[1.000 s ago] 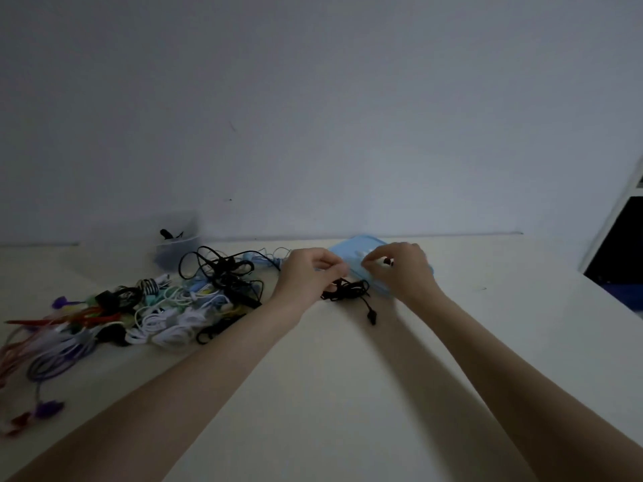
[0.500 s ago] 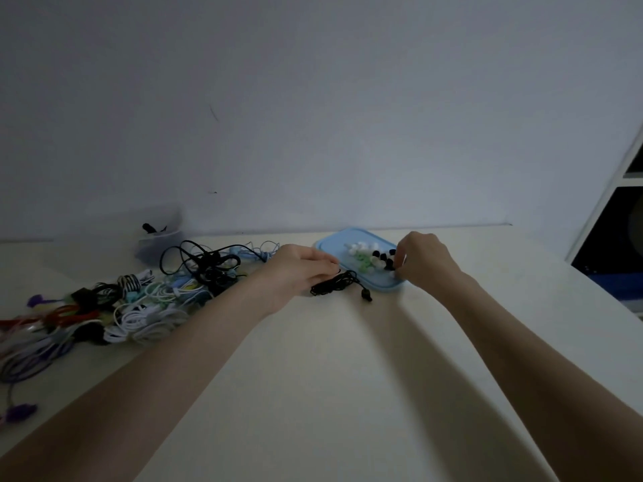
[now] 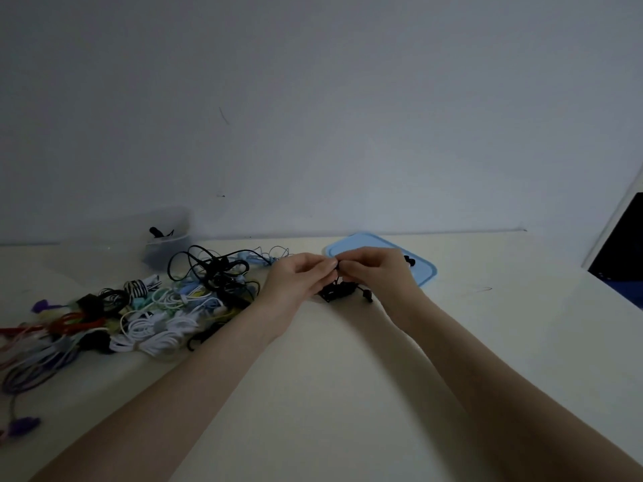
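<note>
Both hands, left hand (image 3: 299, 278) and right hand (image 3: 377, 269), pinch black earphones (image 3: 342, 290) just before the blue lid (image 3: 422, 269).

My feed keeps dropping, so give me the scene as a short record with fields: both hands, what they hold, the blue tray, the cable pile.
Left hand: fingertips pinch one end of the black earphones
Right hand: fingertips pinch the same end, meeting the left hand
Earphone cord: bundled, on the table just below the hands
Blue tray: behind the right hand, partly hidden
Cable pile: left of the left hand, tangled, many colours
Clear container: behind the pile, by the wall
</note>
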{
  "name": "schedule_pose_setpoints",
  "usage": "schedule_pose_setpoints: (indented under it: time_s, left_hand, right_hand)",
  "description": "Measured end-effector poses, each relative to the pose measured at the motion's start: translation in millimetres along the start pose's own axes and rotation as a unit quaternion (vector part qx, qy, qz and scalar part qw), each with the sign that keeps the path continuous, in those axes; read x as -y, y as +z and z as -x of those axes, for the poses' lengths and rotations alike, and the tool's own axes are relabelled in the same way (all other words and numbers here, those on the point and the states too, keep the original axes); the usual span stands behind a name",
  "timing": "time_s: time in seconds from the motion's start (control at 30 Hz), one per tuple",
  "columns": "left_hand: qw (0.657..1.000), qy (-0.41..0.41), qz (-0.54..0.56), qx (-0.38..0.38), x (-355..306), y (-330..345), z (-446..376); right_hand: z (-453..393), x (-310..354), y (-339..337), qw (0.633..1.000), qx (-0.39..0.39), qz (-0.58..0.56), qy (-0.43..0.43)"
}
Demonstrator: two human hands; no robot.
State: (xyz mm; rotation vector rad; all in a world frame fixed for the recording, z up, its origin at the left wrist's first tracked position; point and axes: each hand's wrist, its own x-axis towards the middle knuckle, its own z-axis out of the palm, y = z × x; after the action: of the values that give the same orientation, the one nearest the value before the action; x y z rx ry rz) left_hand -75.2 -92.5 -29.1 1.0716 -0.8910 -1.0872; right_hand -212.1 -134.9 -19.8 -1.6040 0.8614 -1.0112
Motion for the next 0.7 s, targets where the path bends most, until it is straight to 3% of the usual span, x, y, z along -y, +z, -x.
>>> schedule_pose_setpoints:
  time_s: [0.13, 0.37, 0.7]
  left_hand:
    - [1.0, 0.009, 0.004, 0.015, 2.7, -5.4, -4.4]
    - [0.991, 0.091, -0.095, -0.01, 4.1, -8.0, -1.5]
    - [0.966, 0.162, -0.202, -0.012, 1.5, -7.5, 2.6]
  right_hand:
    - [-3.9, -9.9, 6.3, 0.996, -0.02, -0.086, 0.014]
    - [-2.5, -15.5, 12.1, 0.978, -0.028, -0.204, 0.029]
    - [2.8, -8.9, 9.7, 0.98, -0.022, -0.194, 0.029]
